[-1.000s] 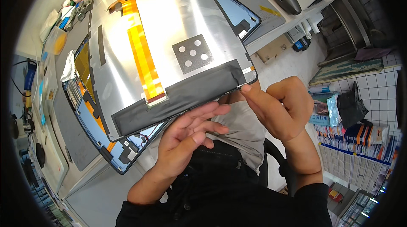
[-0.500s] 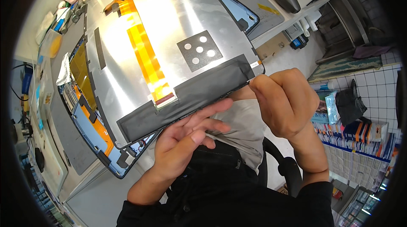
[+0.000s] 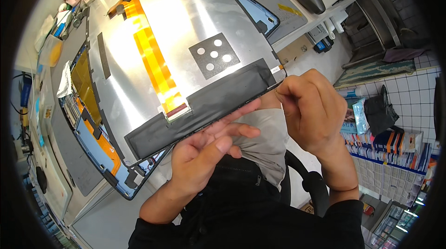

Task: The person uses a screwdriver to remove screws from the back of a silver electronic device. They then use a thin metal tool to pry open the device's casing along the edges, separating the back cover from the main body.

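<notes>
Left hand (image 3: 200,158) uncurled under panel (image 3: 173,39) edge; right hand (image 3: 316,109) pinched at near-right corner, contents unclear.
Hard tug could tear black tape (image 3: 227,90); lost support could drop panel onto case (image 3: 94,147) beneath, straining flex (image 3: 149,56).

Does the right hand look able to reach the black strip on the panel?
Probably yes: the right hand is at a corner of the metal panel, near the black strip, with nothing visible in between.
</notes>
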Demonstrator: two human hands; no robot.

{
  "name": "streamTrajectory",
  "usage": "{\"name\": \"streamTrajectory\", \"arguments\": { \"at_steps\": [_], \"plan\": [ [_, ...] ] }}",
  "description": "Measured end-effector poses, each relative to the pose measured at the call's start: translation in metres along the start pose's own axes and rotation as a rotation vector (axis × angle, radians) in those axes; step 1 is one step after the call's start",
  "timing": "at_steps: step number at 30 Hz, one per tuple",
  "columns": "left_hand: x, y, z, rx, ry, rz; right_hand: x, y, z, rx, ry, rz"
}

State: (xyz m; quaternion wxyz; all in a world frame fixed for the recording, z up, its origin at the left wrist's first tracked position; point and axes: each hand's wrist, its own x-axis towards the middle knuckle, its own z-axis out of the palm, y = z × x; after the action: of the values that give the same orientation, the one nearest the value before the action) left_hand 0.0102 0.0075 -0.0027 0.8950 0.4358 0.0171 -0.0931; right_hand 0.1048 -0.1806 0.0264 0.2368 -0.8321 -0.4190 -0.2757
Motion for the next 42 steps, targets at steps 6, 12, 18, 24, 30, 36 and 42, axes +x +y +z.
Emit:
{"name": "streamTrajectory", "arguments": {
  "at_steps": [6,12,18,24,30,36,42],
  "plan": [
    [0.000,0.000,-0.001,-0.017,-0.003,0.012,-0.001,-0.001,-0.002,-0.008,-0.004,0.008],
    [0.000,-0.001,-0.001,-0.025,-0.011,0.017,-0.002,0.000,-0.005,-0.041,0.008,-0.007],
    [0.000,-0.001,-0.001,-0.020,-0.009,0.020,-0.001,-0.002,-0.009,-0.025,0.033,-0.018],
    [0.000,0.000,-0.001,-0.017,-0.011,0.025,0.001,-0.006,-0.011,-0.037,0.041,-0.024],
    [0.000,-0.001,-0.002,-0.015,-0.028,0.031,0.002,-0.007,-0.014,-0.028,0.061,-0.034],
    [0.000,0.000,-0.002,-0.011,-0.036,0.025,0.006,-0.010,-0.018,0.005,0.049,-0.008],
    [0.000,0.000,-0.002,-0.013,-0.043,0.025,0.008,-0.015,-0.022,0.052,0.046,0.024]
  ]
}}
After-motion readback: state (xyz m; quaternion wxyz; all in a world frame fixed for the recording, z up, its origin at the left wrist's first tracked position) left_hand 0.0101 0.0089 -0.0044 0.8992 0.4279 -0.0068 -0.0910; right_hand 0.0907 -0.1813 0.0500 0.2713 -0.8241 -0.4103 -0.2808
